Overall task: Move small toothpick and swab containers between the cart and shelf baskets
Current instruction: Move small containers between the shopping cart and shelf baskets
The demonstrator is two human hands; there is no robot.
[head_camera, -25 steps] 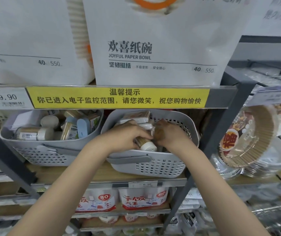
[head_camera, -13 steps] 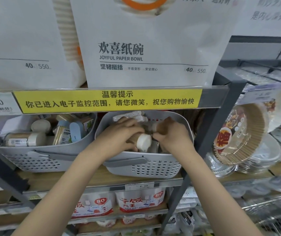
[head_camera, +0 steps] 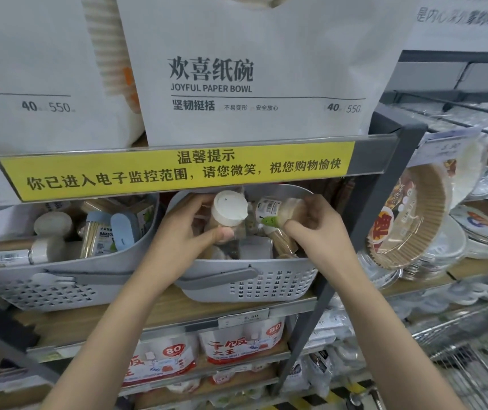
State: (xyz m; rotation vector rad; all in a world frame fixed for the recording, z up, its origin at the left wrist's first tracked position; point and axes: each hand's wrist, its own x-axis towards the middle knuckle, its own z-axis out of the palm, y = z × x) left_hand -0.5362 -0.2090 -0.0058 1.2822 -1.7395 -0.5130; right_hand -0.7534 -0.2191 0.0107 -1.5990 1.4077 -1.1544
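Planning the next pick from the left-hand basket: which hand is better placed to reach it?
Probably the left. The left hand is nearer the left basket, though its grip holds a white-capped container. The right hand holds a labelled container over the right basket.

Bright, even store lighting, soft shadows.
Sharp at centre; blurred and bent toward edges, especially far right and bottom.

— Where does the view look from?
— The person's head, forward and slightly down, close to the shelf (head_camera: 177, 315) and its baskets (head_camera: 254, 288).
— Another view?
— Only this one.
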